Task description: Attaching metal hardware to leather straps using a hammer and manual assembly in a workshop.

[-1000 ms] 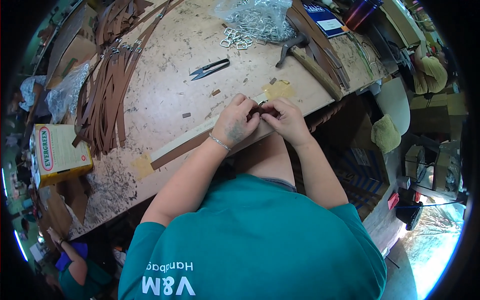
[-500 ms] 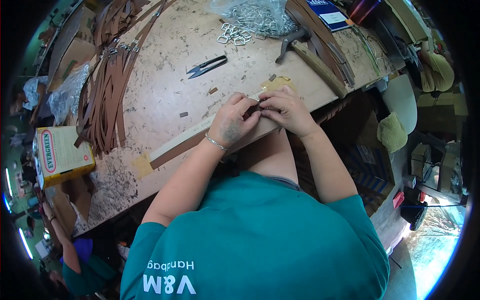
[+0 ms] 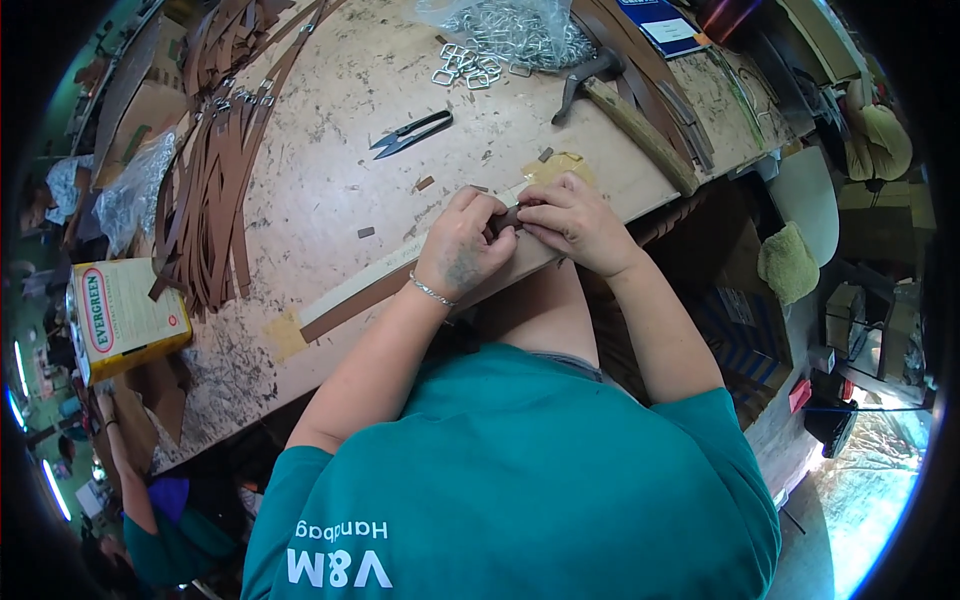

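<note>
At the table's front edge, both my hands meet over a brown leather strap [image 3: 352,318]. My left hand [image 3: 462,245] has thumb and fingers closed on a dark brown part of it. Close beside, on the right, my right hand [image 3: 575,225] pinches the same part between thumb and fingertips. The fingers hide most of what they grip. Along the strap runs a pale straight strip [image 3: 385,268], with yellowish tape [image 3: 284,335] at its left end and a yellow patch [image 3: 570,168] just beyond my right fingers.
Black thread snips [image 3: 412,135] lie ahead of my hands. A hammer [image 3: 635,130] rests at right, beside silver metal rings [image 3: 470,65] in a plastic bag. Brown straps with buckles [image 3: 205,200] pile at left, near a square can [image 3: 130,315]. Another person's arm [image 3: 128,460] shows lower left.
My fingers have shifted slightly at the same spot, and a little more of the dark brown strap shows between them. The tools and straps remain in their places.
</note>
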Demonstrator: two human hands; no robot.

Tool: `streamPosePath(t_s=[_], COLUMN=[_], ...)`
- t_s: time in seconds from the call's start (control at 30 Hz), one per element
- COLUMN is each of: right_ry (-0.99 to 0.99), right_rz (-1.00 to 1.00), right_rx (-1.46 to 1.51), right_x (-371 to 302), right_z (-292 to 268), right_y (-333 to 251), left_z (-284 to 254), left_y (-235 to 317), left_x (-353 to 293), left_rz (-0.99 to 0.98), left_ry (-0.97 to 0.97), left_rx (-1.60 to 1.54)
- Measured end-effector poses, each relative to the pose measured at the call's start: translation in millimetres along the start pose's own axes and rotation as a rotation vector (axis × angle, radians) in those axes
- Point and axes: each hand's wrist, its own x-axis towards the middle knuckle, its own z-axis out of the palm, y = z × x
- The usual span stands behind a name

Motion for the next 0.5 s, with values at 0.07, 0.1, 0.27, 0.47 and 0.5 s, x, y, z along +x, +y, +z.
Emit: streamPosePath(t_s=[0.07,0.1,0.27,0.47,0.5], right_ry=[-0.004,-0.005,-0.001,-0.076,-0.083], right_rz=[-0.009,-0.012,-0.003,0.021,0.024], right_rx=[-0.043,-0.045,-0.056,-0.116,-0.118], right_x=[-0.7,-0.5,-1.0,-2.0,-2.0], right_z=[0.2,0.3,-0.1,-2.4,-2.6], right_y=[-0.6,-1.1,-3.9,-7.1,-7.3], left_z=[-0.2,-0.1,-1.1,-3.8,-3.8], left_y=[-0.2,-0.5,0.1,5.5,5.1], left_x=[0.4,0.3,0.0,0.8,0.3], left_rz=[0.002,0.0,0.001,-0.045,-0.05], left_ry=[-0.008,-0.01,-0.019,-0.029,0.001], left_rx=[0.012,0.016,0.041,-0.028,-0.038])
